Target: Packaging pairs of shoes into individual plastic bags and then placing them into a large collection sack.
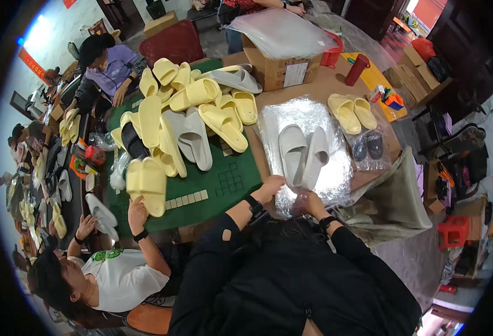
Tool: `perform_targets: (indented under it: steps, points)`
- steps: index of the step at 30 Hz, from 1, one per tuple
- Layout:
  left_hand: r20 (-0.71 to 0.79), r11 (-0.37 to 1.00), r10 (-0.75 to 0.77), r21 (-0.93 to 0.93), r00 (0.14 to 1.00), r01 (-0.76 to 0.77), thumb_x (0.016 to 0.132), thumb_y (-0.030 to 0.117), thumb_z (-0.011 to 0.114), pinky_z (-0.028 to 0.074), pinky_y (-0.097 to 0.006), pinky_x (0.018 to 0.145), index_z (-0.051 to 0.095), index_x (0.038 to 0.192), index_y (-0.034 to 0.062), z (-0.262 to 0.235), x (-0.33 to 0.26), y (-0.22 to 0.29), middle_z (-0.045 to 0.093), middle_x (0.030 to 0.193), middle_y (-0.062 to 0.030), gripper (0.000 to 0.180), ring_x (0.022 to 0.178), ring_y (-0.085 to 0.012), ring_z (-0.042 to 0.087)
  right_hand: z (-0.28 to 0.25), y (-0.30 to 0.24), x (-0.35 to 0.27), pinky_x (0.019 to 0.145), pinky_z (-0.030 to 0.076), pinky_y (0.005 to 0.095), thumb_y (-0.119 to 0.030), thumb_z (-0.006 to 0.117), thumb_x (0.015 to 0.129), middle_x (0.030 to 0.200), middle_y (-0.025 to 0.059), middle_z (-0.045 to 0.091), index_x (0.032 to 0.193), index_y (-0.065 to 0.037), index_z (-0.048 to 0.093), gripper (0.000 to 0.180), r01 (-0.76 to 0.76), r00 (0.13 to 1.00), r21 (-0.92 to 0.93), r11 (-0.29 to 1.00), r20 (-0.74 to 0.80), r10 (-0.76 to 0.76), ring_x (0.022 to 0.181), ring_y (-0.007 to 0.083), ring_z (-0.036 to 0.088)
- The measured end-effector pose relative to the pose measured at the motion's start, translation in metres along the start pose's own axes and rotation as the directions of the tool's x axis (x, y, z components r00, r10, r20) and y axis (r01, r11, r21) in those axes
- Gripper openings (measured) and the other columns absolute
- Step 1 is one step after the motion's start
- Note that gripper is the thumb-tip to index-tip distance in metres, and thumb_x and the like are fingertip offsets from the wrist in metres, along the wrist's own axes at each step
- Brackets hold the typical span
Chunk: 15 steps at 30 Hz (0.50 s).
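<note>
A pair of grey slippers (304, 155) lies side by side, heels toward me, on a stack of shiny clear plastic bags (340, 185). My left hand (271, 187) rests at the near left edge of the stack, close to the left slipper's heel. Its fingers look curled, but what they hold is hidden. Just below the heels, my right hand (312, 204) has its fingers closed on the near edge of the clear plastic. Right of the stack stand a pair of yellow slippers (353, 113) and dark slippers (367, 147) in clear plastic.
Yellow and grey slippers are heaped on the green mat (238, 178) to my left. At left, a co-worker in white holds a yellow slipper (146, 185) and a grey slipper (102, 217). A cardboard box (280, 70) and a red cup (358, 70) stand at the back.
</note>
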<state>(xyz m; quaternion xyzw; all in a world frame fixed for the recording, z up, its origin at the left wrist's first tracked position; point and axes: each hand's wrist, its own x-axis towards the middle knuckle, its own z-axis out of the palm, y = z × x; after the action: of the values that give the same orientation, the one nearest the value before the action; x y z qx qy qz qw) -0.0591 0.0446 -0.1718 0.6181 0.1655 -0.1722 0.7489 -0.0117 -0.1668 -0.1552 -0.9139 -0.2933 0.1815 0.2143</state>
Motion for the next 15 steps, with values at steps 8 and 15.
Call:
perform_targets:
  steps: [8, 15]
  points:
    - [-0.397, 0.974, -0.121, 0.13, 0.91, 0.186, 0.076, 0.025, 0.063, 0.043, -0.032, 0.079, 0.042, 0.115, -0.007, 0.013, -0.011, -0.041, 0.052, 0.105, -0.0181, 0.054, 0.092, -0.0242, 0.052, -0.021, -0.015, 0.002, 0.061, 0.044, 0.044, -0.023, 0.051, 0.077, 0.07, 0.0199, 0.058, 0.067, 0.002, 0.059, 0.028, -0.229, 0.909, 0.118, 0.966, -0.329, 0.256, 0.066, 0.0375, 0.055]
    - [-0.296, 0.985, -0.11, 0.098, 0.949, 0.145, 0.078, 0.027, 0.063, 0.04, -0.033, 0.087, 0.037, 0.122, -0.0087, 0.011, 0.02, -0.057, 0.049, 0.115, -0.0196, 0.063, 0.104, -0.0256, 0.049, -0.014, 0.014, 0.015, 0.063, 0.043, 0.0433, -0.026, 0.05, 0.078, 0.071, 0.0202, 0.058, 0.074, 0.001, 0.058, 0.028, -0.288, 0.815, 0.259, 0.922, -0.44, 0.378, 0.068, 0.0384, 0.055]
